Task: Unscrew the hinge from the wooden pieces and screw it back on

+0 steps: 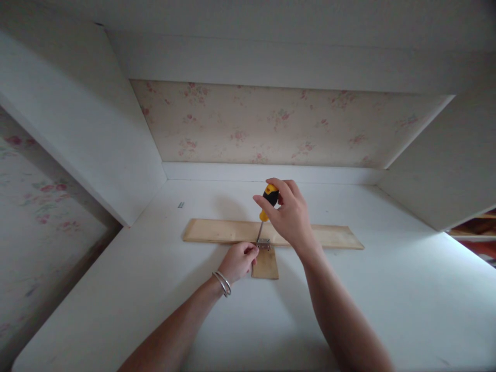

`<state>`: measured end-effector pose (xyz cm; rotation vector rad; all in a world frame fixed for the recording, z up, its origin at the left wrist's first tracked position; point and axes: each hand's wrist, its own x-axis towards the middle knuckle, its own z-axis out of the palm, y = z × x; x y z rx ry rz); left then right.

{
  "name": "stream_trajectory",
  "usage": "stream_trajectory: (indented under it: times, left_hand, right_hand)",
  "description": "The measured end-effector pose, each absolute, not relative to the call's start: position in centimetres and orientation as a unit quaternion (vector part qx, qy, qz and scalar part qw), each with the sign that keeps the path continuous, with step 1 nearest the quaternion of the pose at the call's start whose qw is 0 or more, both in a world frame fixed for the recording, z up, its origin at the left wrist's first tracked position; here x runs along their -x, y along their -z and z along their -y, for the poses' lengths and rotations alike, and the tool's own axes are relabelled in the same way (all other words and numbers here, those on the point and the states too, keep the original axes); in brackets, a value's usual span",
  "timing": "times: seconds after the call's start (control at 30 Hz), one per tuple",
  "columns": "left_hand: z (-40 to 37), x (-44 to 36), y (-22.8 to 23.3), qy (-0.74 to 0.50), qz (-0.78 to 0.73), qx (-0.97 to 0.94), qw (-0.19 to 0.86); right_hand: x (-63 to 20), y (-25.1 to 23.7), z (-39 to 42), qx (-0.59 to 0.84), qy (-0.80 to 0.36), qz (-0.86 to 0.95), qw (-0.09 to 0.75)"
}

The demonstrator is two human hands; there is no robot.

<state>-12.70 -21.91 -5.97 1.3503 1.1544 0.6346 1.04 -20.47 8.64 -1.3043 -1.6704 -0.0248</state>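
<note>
Screwdriver [264, 215], grasped by the right grip [291, 214], slants down to the hinge [264, 245] beside the left grip [238, 260], whose hold is unclear.

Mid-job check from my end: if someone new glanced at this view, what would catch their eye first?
Probably the yellow-and-black screwdriver in the right hand, its tip down at a small metal piece where two boards meet. Next, the long pale board lying crosswise on the white surface, with the left hand at the joint. Behind them, floral wallpaper stands out.
</note>
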Motion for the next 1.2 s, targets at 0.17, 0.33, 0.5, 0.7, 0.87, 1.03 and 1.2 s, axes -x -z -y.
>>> stream_trajectory:
  times: [0.17, 0.33, 0.5, 0.7, 0.87, 1.03, 1.2]
  left_hand:
    - [21.7, 12.7, 6.3, -0.267, -0.493, -0.575, 0.596]
    - [21.8, 12.6, 5.9, -0.264, -0.497, -0.568, 0.601]
    - [21.9, 12.7, 5.5, -0.251, -0.503, -0.562, 0.607]
    - [22.0, 12.7, 5.3, -0.252, -0.503, -0.560, 0.609]
    - [22.0, 12.7, 5.4, -0.251, -0.500, -0.563, 0.608]
    - [22.0, 12.8, 5.6, -0.256, -0.492, -0.567, 0.609]
    - [22.0, 12.8, 5.6, -0.260, -0.487, -0.568, 0.611]
  right_hand:
    - [-1.4, -8.4, 20.3, 0.533, -0.010, 0.703, 0.471]
    - [-1.3, -8.4, 20.5, 0.525, -0.041, 0.717, 0.457]
    - [-0.9, -8.5, 20.6, 0.550, -0.016, 0.700, 0.456]
    - [-1.1, -8.4, 20.5, 0.549, -0.055, 0.704, 0.448]
    - [-1.1, -8.4, 20.5, 0.557, -0.052, 0.694, 0.454]
    - [-0.6, -8.4, 20.2, 0.560, 0.007, 0.678, 0.477]
    - [-0.6, -9.3, 20.2, 0.571, 0.012, 0.710, 0.411]
